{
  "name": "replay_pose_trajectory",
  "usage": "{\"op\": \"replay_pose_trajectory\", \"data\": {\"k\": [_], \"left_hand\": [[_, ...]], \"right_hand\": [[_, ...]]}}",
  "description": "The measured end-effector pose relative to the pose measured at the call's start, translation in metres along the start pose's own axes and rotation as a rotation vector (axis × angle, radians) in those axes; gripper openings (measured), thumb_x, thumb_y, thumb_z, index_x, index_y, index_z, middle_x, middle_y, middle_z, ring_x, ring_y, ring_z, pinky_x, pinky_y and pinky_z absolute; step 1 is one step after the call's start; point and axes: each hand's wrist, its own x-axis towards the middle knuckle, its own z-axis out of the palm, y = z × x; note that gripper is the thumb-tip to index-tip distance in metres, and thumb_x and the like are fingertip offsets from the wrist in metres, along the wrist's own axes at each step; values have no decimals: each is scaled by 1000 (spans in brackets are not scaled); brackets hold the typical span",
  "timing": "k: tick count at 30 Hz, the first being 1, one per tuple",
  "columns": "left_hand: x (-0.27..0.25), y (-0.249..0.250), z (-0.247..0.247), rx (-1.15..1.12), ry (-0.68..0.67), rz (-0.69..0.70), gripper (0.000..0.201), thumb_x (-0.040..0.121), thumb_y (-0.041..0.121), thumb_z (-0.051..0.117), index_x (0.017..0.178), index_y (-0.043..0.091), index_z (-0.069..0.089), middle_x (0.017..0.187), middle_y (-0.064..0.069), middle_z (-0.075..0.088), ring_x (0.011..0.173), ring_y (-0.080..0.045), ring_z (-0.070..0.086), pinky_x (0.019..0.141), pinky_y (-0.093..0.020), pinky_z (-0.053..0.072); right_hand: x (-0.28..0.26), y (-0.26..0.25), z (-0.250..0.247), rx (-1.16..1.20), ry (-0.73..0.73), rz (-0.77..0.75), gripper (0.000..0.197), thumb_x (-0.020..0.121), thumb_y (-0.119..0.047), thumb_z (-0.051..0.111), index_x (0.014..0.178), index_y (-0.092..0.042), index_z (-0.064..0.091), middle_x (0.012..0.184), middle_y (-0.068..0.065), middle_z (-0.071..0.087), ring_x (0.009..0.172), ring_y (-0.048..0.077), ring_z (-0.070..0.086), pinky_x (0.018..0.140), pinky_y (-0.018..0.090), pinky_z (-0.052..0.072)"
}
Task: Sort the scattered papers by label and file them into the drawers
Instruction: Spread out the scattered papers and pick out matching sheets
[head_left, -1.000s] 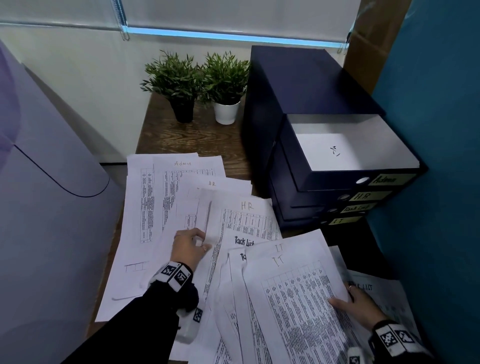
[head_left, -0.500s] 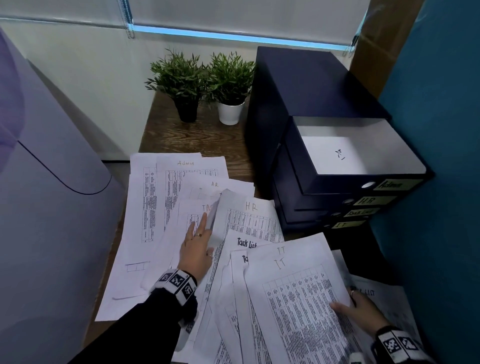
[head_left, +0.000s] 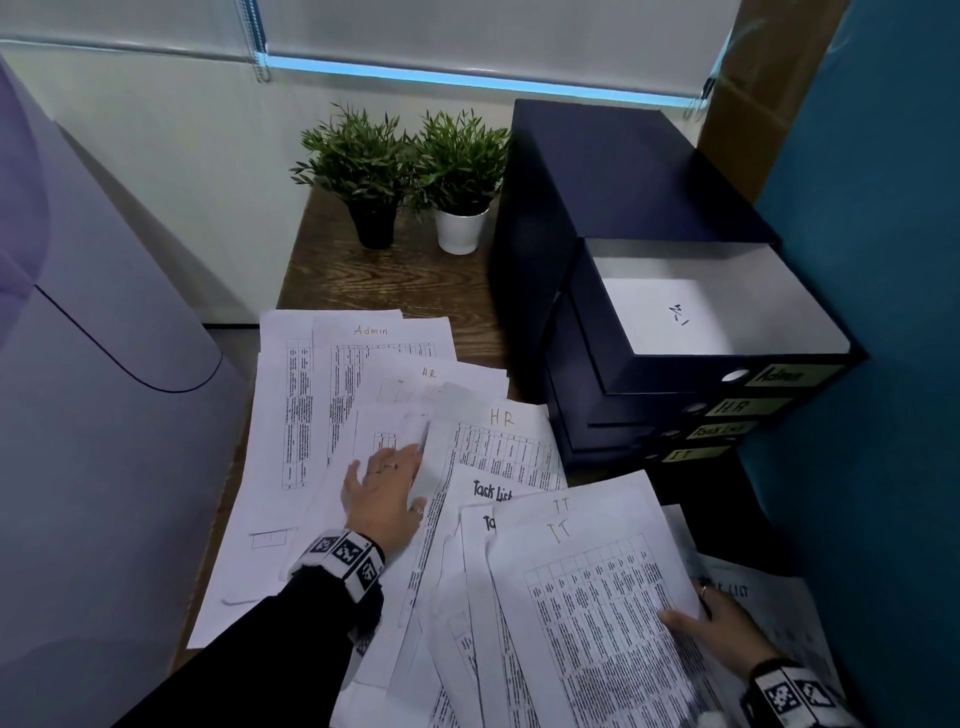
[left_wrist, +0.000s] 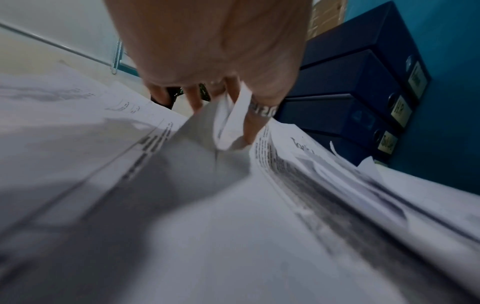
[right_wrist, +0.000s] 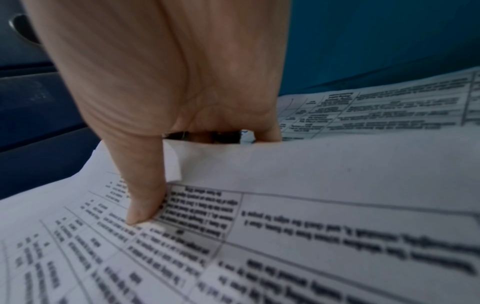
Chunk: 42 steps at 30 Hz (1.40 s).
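Note:
Printed sheets are fanned over the wooden desk (head_left: 363, 280): an Admin sheet (head_left: 371, 332) at the back, an HR sheet (head_left: 498, 441) in the middle, a Task List sheet (head_left: 491, 488) and an IT stack (head_left: 587, 571) in front. My left hand (head_left: 415, 473) lies on the pile. The HR sheet's lifted left edge (left_wrist: 231, 123) is pinched between its thumb and fingers. My right hand (head_left: 711, 629) grips the IT stack's right edge, thumb (right_wrist: 142, 201) on top, fingers hidden beneath. The dark blue drawer unit (head_left: 597, 171) has its top Admin drawer (head_left: 675, 371) open, with one white sheet inside.
Two potted plants (head_left: 358, 156) (head_left: 462, 156) stand at the desk's back, left of the drawer unit. A teal wall (head_left: 883, 312) closes the right side and a pale grey panel (head_left: 78, 364) the left. The HR, Task List and IT drawers are closed.
My left hand reached forward from the sheets' lower edge and took the HR sheet's left edge, which now stands lifted. The right hand kept its hold on the IT stack.

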Motion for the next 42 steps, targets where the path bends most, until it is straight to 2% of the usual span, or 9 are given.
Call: {"op": "replay_pose_trajectory", "data": {"k": [5, 12, 17, 21, 25, 29, 35, 39, 42], "left_hand": [[-9, 19, -19, -1073, -197, -11, 77, 78, -18, 55, 129, 35, 33, 95, -2, 64, 78, 2, 62, 69, -8, 49], [-11, 38, -18, -797, -495, 214, 29, 82, -6, 60, 90, 17, 75, 86, 20, 70, 89, 5, 63, 86, -13, 46], [-10, 36, -15, -899, -272, 35, 23, 92, 10, 49, 87, 15, 71, 105, 13, 57, 94, 2, 53, 81, -3, 44], [4, 13, -4, -720, 160, -272, 23, 89, 22, 55, 111, 25, 62, 133, -14, 43, 116, -31, 52, 104, -43, 40], [5, 4, -5, -474, -13, -456, 52, 81, 25, 64, 128, 20, 42, 121, -9, 56, 113, -31, 53, 104, -42, 31], [0, 3, -16, -421, 46, -340, 19, 79, 27, 51, 62, 19, 51, 68, 0, 61, 83, -30, 62, 87, -37, 42], [-12, -3, -69, -540, 411, -183, 8, 93, 17, 45, 92, 9, 46, 77, -20, 60, 68, -34, 60, 61, -37, 48], [-25, -8, -120, -659, 523, -29, 9, 94, 19, 47, 99, 17, 54, 85, -10, 62, 73, -25, 57, 60, -30, 44], [-44, -12, -163, -850, 584, 17, 17, 92, 14, 51, 105, 17, 61, 96, -3, 63, 89, -18, 57, 75, -30, 46]], "right_hand": [[1, -1, -1, 16, -27, 0, 47, 70, -35, 74, 108, -12, 57, 116, 10, 64, 106, 24, 58, 99, 39, 44], [9, 8, -2, -4, -17, -26, 91, 35, -70, 75, 105, -15, 62, 104, 3, 68, 102, 22, 62, 95, 36, 46], [6, 4, -3, -5, -30, -45, 78, 49, -54, 79, 110, -8, 62, 99, 2, 67, 102, 22, 62, 96, 36, 46], [6, 3, -1, 25, -22, -30, 41, 77, -17, 72, 114, -6, 60, 98, 4, 65, 101, 22, 60, 91, 30, 42], [8, 4, 1, 49, -18, -39, 53, 70, -24, 76, 115, -3, 59, 98, 6, 64, 97, 21, 59, 90, 28, 42], [10, 5, 0, 42, 0, -26, 42, 77, -12, 71, 116, -1, 58, 99, 7, 63, 97, 21, 57, 91, 29, 41], [-1, -4, -1, -12, 30, -124, 12, 85, -13, 63, 92, -16, 53, 106, 12, 61, 102, 20, 55, 86, 26, 38], [-3, 0, -10, 41, 94, -302, 76, 53, -77, 63, 109, -26, 55, 114, 2, 65, 110, 15, 60, 82, 13, 45], [-44, -55, -23, 260, 20, -404, 50, 70, -38, 66, 115, -16, 56, 97, -8, 72, 87, -7, 66, 72, 4, 50]]}}
